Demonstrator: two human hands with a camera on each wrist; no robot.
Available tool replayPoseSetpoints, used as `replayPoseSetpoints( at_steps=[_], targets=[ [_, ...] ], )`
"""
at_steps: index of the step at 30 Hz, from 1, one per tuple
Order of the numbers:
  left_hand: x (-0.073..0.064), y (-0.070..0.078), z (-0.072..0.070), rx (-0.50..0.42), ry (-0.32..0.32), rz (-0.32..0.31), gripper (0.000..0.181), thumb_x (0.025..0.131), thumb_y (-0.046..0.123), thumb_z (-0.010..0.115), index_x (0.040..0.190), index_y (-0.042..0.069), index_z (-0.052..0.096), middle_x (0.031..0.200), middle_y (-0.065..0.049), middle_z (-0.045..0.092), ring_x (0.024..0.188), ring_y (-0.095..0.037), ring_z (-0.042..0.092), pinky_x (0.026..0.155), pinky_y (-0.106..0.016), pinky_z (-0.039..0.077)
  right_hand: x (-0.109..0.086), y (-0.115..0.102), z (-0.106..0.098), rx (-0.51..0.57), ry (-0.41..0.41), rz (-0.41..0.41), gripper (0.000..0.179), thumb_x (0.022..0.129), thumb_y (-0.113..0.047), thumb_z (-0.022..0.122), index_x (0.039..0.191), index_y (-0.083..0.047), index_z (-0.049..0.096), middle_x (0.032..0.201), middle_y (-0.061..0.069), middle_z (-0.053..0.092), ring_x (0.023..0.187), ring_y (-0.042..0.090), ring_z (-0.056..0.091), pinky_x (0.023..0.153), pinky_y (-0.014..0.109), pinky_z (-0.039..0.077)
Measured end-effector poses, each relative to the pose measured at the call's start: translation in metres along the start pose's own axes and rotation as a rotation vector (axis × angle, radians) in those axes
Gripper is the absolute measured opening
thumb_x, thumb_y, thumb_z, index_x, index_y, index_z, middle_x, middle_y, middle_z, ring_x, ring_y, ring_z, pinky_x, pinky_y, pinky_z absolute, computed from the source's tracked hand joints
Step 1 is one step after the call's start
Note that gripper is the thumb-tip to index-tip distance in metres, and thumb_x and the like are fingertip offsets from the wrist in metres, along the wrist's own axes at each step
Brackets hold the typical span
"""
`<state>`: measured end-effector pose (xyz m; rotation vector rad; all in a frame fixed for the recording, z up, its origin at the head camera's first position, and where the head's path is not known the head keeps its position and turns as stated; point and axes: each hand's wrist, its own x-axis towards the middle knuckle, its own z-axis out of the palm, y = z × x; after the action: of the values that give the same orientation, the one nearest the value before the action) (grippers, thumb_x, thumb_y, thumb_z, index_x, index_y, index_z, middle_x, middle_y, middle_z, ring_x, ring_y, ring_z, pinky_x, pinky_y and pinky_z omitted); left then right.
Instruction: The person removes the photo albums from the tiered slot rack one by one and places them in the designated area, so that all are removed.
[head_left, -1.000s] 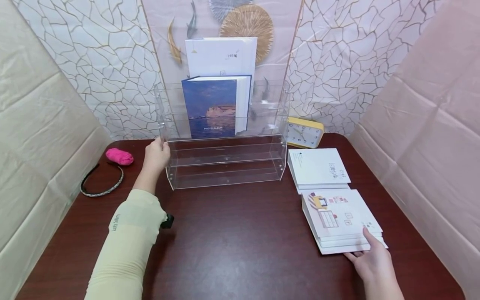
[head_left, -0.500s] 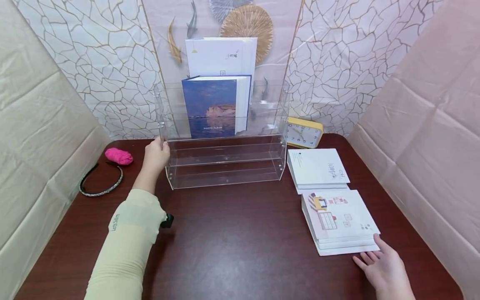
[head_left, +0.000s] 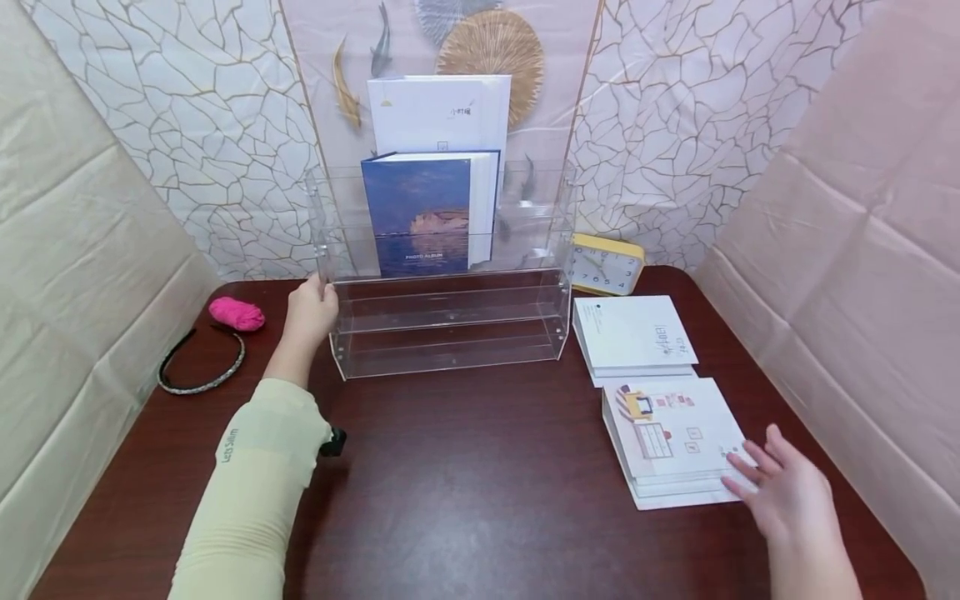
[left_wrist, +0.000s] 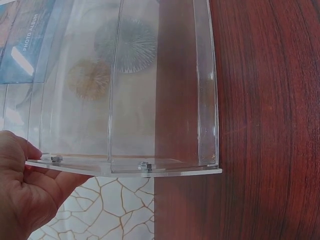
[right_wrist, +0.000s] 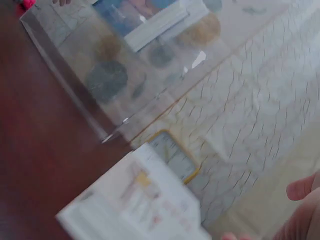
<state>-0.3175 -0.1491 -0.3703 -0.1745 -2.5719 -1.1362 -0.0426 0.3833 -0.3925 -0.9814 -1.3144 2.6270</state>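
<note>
My left hand [head_left: 313, 310] grips the left side panel of a clear acrylic tiered rack [head_left: 450, 360]; the left wrist view shows the thumb and fingers on either side of the panel edge [left_wrist: 125, 173]. A blue photo album [head_left: 420, 217] stands upright in a middle tier, and behind it a taller white album [head_left: 427, 108] stands in a higher one. My right hand [head_left: 795, 496] is spread, holding nothing, its fingertips overlapping the near right corner of a white album with a printed picture [head_left: 667, 433]. That album lies flat on the table, below another flat white album [head_left: 637, 333].
A yellow-framed clock [head_left: 606, 267] leans at the back, right of the rack. On the left lie a pink bundle [head_left: 237, 313] and a headband [head_left: 202, 388]. Fabric walls [head_left: 840, 292] border the dark wooden table [head_left: 465, 483] at the back and sides.
My right hand has let go of the near white album's corner, moved right and lifted, its fingers spreading. The left hand keeps its grip on the rack.
</note>
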Motion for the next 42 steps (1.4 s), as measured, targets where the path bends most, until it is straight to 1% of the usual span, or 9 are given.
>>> replayPoseSetpoints(
  at_steps=[4, 8, 12, 17, 23, 26, 33, 38, 42],
  targets=[
    [-0.001, -0.003, -0.001, 0.000, -0.008, -0.003, 0.019, 0.094, 0.007, 0.040, 0.095, -0.007, 0.052, 0.088, -0.031, 0.057, 0.090, -0.045, 0.053, 0.082, -0.054, 0.041, 0.000, -0.021, 0.024, 0.066, -0.268, -0.195, 0.020, 0.099, -0.025, 0.044, 0.113, -0.011, 0.047, 0.096, 0.006, 0.065, 0.082, 0.025, 0.066, 0.070, 0.039, 0.051],
    [-0.001, -0.003, -0.001, -0.006, -0.012, -0.005, 0.018, 0.094, 0.006, 0.041, 0.096, -0.007, 0.052, 0.085, -0.029, 0.057, 0.088, -0.043, 0.053, 0.081, -0.053, 0.042, -0.004, -0.037, 0.060, 0.209, -0.492, -0.357, 0.022, 0.099, -0.008, 0.041, 0.098, 0.004, 0.060, 0.093, 0.021, 0.067, 0.081, 0.036, 0.066, 0.070, 0.042, 0.053],
    [0.000, -0.001, -0.001, -0.010, -0.007, 0.001, 0.018, 0.094, 0.006, 0.041, 0.094, -0.007, 0.052, 0.083, -0.028, 0.056, 0.086, -0.043, 0.052, 0.080, -0.052, 0.042, -0.011, -0.056, 0.098, 0.247, -0.534, -0.489, 0.015, 0.096, 0.003, 0.044, 0.099, 0.008, 0.058, 0.091, 0.024, 0.066, 0.077, 0.039, 0.066, 0.069, 0.044, 0.053],
    [0.000, 0.000, 0.000, -0.006, 0.000, -0.002, 0.017, 0.093, 0.006, 0.042, 0.091, -0.007, 0.052, 0.083, -0.028, 0.056, 0.083, -0.043, 0.052, 0.078, -0.052, 0.042, -0.014, -0.078, 0.147, 0.190, -0.562, -0.625, 0.011, 0.091, 0.007, 0.052, 0.100, 0.010, 0.057, 0.090, 0.024, 0.067, 0.075, 0.034, 0.066, 0.068, 0.039, 0.054],
    [0.000, 0.000, 0.001, -0.005, 0.002, 0.004, 0.017, 0.093, 0.007, 0.042, 0.087, -0.007, 0.051, 0.082, -0.027, 0.056, 0.080, -0.042, 0.051, 0.076, -0.051, 0.043, 0.002, -0.097, 0.201, 0.112, -0.636, -0.729, 0.015, 0.086, 0.008, 0.059, 0.101, 0.011, 0.056, 0.090, 0.023, 0.066, 0.077, 0.031, 0.067, 0.070, 0.035, 0.054],
    [0.001, -0.002, 0.000, 0.001, 0.010, 0.008, 0.017, 0.092, 0.007, 0.042, 0.088, -0.007, 0.051, 0.083, -0.028, 0.056, 0.080, -0.042, 0.051, 0.076, -0.051, 0.043, 0.017, -0.100, 0.229, 0.029, -0.647, -0.728, 0.019, 0.085, 0.005, 0.063, 0.102, 0.009, 0.057, 0.092, 0.021, 0.066, 0.081, 0.030, 0.066, 0.071, 0.034, 0.053],
    [0.003, -0.005, -0.001, -0.003, 0.022, 0.017, 0.014, 0.092, 0.005, 0.043, 0.088, -0.007, 0.051, 0.085, -0.029, 0.058, 0.082, -0.043, 0.052, 0.077, -0.052, 0.042, 0.056, -0.093, 0.288, -0.200, -0.666, -0.607, 0.018, 0.090, -0.008, 0.061, 0.104, 0.001, 0.053, 0.099, 0.014, 0.067, 0.094, 0.028, 0.063, 0.076, 0.032, 0.051],
    [0.004, -0.005, 0.000, -0.007, 0.023, 0.013, 0.015, 0.092, 0.005, 0.043, 0.089, -0.006, 0.052, 0.082, -0.027, 0.058, 0.081, -0.041, 0.052, 0.077, -0.050, 0.043, 0.078, -0.079, 0.316, -0.340, -0.638, -0.601, 0.016, 0.092, -0.013, 0.059, 0.103, -0.003, 0.054, 0.100, 0.010, 0.068, 0.099, 0.028, 0.061, 0.077, 0.031, 0.049],
    [0.004, -0.007, -0.001, -0.017, 0.015, 0.005, 0.016, 0.092, 0.007, 0.043, 0.092, -0.006, 0.053, 0.083, -0.026, 0.059, 0.081, -0.039, 0.052, 0.077, -0.050, 0.043, 0.092, -0.067, 0.333, -0.378, -0.619, -0.598, 0.013, 0.092, -0.013, 0.060, 0.101, -0.004, 0.056, 0.100, 0.010, 0.068, 0.098, 0.027, 0.061, 0.078, 0.033, 0.048]
  ],
)
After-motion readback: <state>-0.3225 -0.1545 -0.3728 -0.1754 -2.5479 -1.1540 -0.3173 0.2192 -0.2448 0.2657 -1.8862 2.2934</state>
